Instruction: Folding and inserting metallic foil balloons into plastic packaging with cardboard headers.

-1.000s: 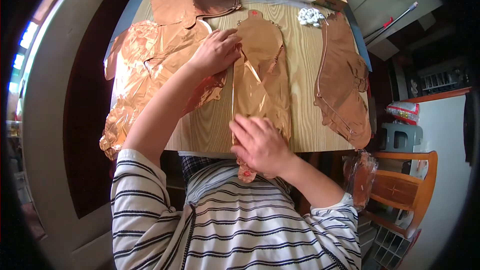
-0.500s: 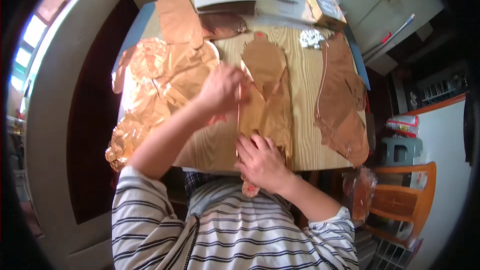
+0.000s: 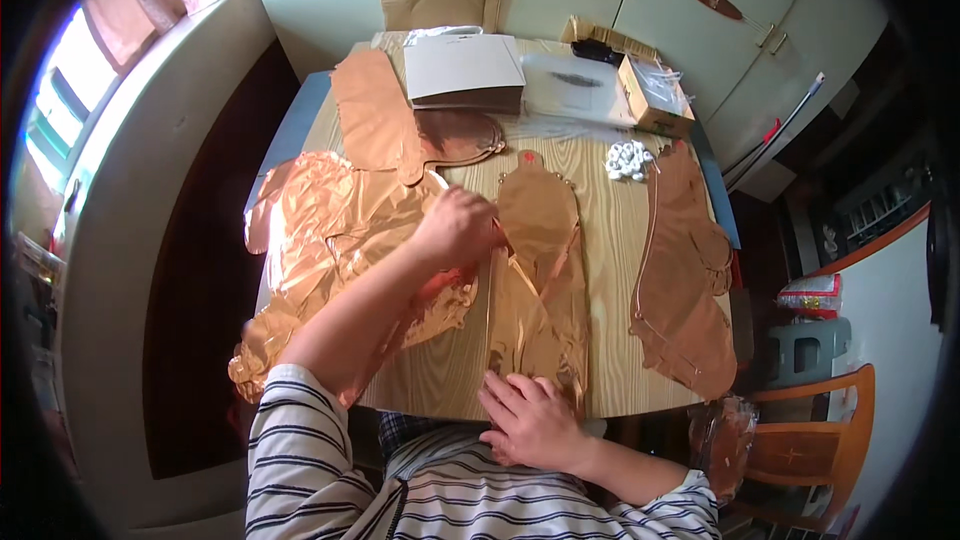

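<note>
A flat copper-coloured foil balloon [image 3: 540, 205] lies lengthwise at the middle of the table, its side edges folded inward to a V. My left hand [image 3: 455, 225] is closed in a pinch at the balloon's left folded edge. My right hand [image 3: 535, 422] rests on the balloon's near end at the table's front edge, fingers laid out and slightly apart. It hides that end. Under and beside my left forearm spreads a crumpled, shiny copper foil balloon [image 3: 350, 210].
Another flat foil balloon [image 3: 680, 270] lies at the right, below a heap of small white pieces [image 3: 628, 160]. Farther back are a matte copper sheet [image 3: 375, 105], a white-topped stack [image 3: 465, 65], clear plastic [image 3: 570, 85] and an open carton [image 3: 655, 105]. A wooden chair [image 3: 800, 450] stands right.
The view has tilted up, so the table sits lower in the picture. My left hand has moved slightly away from me along the balloon's left edge; my right hand stays on its near end.
</note>
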### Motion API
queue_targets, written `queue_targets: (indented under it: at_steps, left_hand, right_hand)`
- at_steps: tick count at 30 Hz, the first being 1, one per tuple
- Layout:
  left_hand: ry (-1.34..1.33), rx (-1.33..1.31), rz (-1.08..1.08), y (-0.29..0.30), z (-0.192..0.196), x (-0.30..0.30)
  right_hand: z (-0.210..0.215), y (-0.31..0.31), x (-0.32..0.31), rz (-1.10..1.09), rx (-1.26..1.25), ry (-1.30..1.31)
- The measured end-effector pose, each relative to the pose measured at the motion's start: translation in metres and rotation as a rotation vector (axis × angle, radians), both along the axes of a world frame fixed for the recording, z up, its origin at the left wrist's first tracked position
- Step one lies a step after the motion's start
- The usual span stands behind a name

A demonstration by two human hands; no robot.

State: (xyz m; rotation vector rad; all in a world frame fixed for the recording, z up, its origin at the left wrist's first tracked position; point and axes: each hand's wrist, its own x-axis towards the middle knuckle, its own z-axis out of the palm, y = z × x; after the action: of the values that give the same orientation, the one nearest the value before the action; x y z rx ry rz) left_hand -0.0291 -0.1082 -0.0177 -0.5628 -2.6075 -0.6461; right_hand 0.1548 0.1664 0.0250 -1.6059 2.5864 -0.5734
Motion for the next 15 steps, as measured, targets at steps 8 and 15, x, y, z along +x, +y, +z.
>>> queue_targets:
  at_steps: [8, 15]
  left_hand:
    - [0.163, -0.212, 0.423, -0.127, 0.042, -0.136]
    - [0.07, -0.511, 0.379, -0.146, 0.046, -0.155]
  right_hand:
    - [0.022, 0.013, -0.049, -0.148, -0.299, -0.019]
    - [0.023, 0.026, -0.059, -0.183, -0.313, 0.041]
